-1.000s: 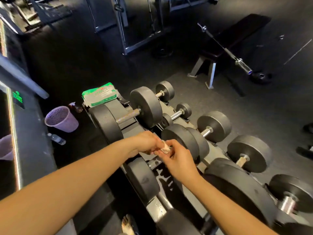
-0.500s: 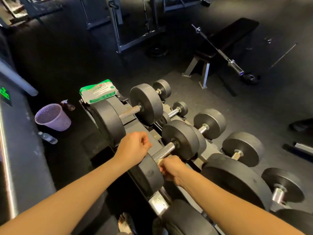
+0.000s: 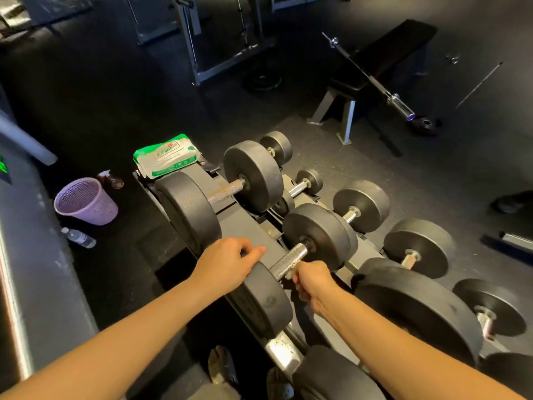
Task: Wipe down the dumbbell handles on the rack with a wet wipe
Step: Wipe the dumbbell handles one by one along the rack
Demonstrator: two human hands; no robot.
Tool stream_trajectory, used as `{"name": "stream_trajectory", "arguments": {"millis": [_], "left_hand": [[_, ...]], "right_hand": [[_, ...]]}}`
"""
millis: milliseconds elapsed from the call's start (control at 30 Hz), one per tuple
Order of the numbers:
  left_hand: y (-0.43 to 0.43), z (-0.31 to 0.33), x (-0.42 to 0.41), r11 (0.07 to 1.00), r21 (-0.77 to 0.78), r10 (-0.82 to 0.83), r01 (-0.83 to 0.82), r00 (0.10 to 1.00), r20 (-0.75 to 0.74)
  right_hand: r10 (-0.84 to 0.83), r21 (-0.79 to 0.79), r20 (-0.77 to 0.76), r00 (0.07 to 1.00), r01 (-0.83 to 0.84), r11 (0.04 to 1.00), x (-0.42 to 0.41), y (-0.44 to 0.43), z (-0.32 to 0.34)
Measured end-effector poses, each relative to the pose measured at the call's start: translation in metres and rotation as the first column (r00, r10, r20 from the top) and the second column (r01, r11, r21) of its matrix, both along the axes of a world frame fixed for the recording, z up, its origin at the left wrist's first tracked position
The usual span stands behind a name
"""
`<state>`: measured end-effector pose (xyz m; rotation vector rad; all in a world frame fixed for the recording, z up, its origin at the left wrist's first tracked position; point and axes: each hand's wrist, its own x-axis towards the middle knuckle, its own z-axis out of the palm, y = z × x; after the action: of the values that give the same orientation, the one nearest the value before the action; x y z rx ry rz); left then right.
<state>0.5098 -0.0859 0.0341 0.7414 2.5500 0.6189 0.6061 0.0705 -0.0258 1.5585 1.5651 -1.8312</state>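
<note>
A dumbbell rack point(image 3: 245, 226) carries several black round-headed dumbbells. On the second dumbbell's knurled steel handle point(image 3: 288, 259) my right hand point(image 3: 310, 280) is closed around its near end, with a crumpled wet wipe point(image 3: 294, 268) showing between fingers and steel. My left hand point(image 3: 227, 264) rests on top of that dumbbell's near head point(image 3: 265, 301), fingers curled over its rim. The first dumbbell point(image 3: 227, 190) lies further back with a rusty handle. A green and white wet wipe pack point(image 3: 167, 155) lies at the rack's far end.
A purple mesh bin point(image 3: 85, 202), a spray bottle point(image 3: 111, 180) and a water bottle point(image 3: 79, 238) are on the floor left of the rack. A weight bench point(image 3: 375, 70) with a barbell point(image 3: 372, 79) stands behind. My feet point(image 3: 225, 368) show below the rack.
Both hands held the wipe together above the rack a second ago. They have split: the right went down onto the handle with the wipe, the left settled on the dumbbell head.
</note>
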Motion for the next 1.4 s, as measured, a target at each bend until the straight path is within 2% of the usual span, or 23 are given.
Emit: {"name": "stream_trajectory", "arguments": {"millis": [100, 167, 233, 267, 300, 333, 400, 433, 500, 567, 633, 700, 800, 833, 900, 1033, 1133, 1200, 1267, 1333, 1400], "left_hand": [[-0.001, 0.004, -0.012, 0.995, -0.046, -0.092, 0.093, 0.995, 0.036], [0.001, 0.006, -0.022, 0.986, -0.078, -0.141, 0.147, 0.987, 0.082], [0.003, 0.008, -0.033, 0.968, -0.121, -0.210, 0.218, 0.975, 0.076], [0.002, 0.011, -0.040, 0.952, -0.154, -0.266, 0.265, 0.964, 0.018], [0.001, 0.014, -0.048, 0.930, -0.186, -0.334, 0.316, 0.939, -0.076], [0.000, 0.018, -0.058, 0.910, -0.203, -0.399, 0.361, 0.897, -0.190], [-0.005, 0.026, -0.083, 0.880, -0.209, -0.475, 0.427, 0.791, -0.386], [-0.008, 0.029, -0.097, 0.873, -0.216, -0.487, 0.437, 0.751, -0.447], [-0.017, 0.033, -0.120, 0.889, -0.220, -0.456, 0.401, 0.731, -0.508], [-0.028, 0.032, -0.140, 0.926, -0.173, -0.375, 0.335, 0.771, -0.514], [-0.037, 0.026, -0.159, 0.965, -0.073, -0.255, 0.252, 0.835, -0.489], [-0.042, 0.020, -0.177, 0.993, 0.043, -0.084, 0.109, 0.919, -0.384], [-0.036, 0.017, -0.193, 0.973, 0.149, 0.196, -0.177, 0.973, -0.124], [-0.033, 0.017, -0.194, 0.953, 0.166, 0.267, -0.253, 0.961, -0.066], [-0.031, 0.012, -0.192, 0.913, 0.235, 0.348, -0.332, 0.937, -0.031], [-0.032, 0.007, -0.190, 0.887, 0.279, 0.387, -0.368, 0.922, -0.011], [-0.030, 0.007, -0.189, 0.895, 0.254, 0.390, -0.366, 0.919, -0.050], [-0.029, 0.010, -0.187, 0.897, 0.241, 0.396, -0.370, 0.915, -0.069], [-0.030, 0.010, -0.185, 0.898, 0.227, 0.402, -0.378, 0.913, -0.073], [-0.030, 0.011, -0.184, 0.893, 0.225, 0.415, -0.390, 0.907, -0.077], [-0.031, 0.010, -0.184, 0.893, 0.221, 0.420, -0.393, 0.903, -0.090]], "right_hand": [[0.312, 0.096, -0.058, 0.948, -0.306, 0.947, 0.008, 0.001, 0.011], [0.513, 0.144, -0.128, 0.849, -0.496, 0.857, 0.004, -0.003, 0.021], [0.600, 0.311, -0.100, 0.793, -0.548, 0.776, -0.007, -0.004, 0.020], [0.629, 0.447, -0.033, 0.777, -0.552, 0.704, -0.012, -0.002, 0.019], [0.668, 0.594, 0.064, 0.741, -0.566, 0.571, -0.018, 0.000, 0.018], [0.705, 0.699, 0.195, 0.682, -0.601, 0.388, -0.022, 0.002, 0.018], [0.720, 0.718, 0.443, 0.534, -0.692, 0.072, -0.031, 0.007, 0.024], [0.703, 0.672, 0.539, 0.465, -0.740, -0.026, -0.036, 0.008, 0.028], [0.651, 0.583, 0.654, 0.385, -0.805, -0.109, -0.049, 0.008, 0.033], [0.618, 0.593, 0.659, 0.429, -0.802, -0.076, -0.064, 0.009, 0.038], [0.623, 0.698, 0.517, 0.587, -0.710, 0.090, -0.076, 0.013, 0.041], [0.621, 0.754, 0.325, 0.713, -0.592, 0.284, -0.086, 0.017, 0.041], [0.593, 0.727, 0.109, 0.798, -0.471, 0.500, -0.097, 0.014, 0.044], [0.593, 0.716, 0.056, 0.803, -0.447, 0.537, -0.100, 0.011, 0.044], [0.622, 0.733, -0.038, 0.782, -0.401, 0.549, -0.109, 0.003, 0.041], [0.667, 0.770, -0.195, 0.719, -0.309, 0.558, -0.155, -0.012, 0.033], [0.708, 0.719, -0.288, 0.645, -0.342, 0.605, -0.194, -0.020, 0.029], [0.808, 0.718, -0.323, 0.492, -0.429, 0.549, -0.212, -0.026, 0.027], [0.909, 0.780, -0.321, 0.268, -0.469, 0.414, -0.221, -0.029, 0.028], [0.976, 0.894, -0.193, 0.099, -0.393, 0.217, -0.226, -0.025, 0.025], [1.000, 0.966, 0.010, 0.005, -0.260, -0.008, -0.233, -0.022, 0.023]]}}
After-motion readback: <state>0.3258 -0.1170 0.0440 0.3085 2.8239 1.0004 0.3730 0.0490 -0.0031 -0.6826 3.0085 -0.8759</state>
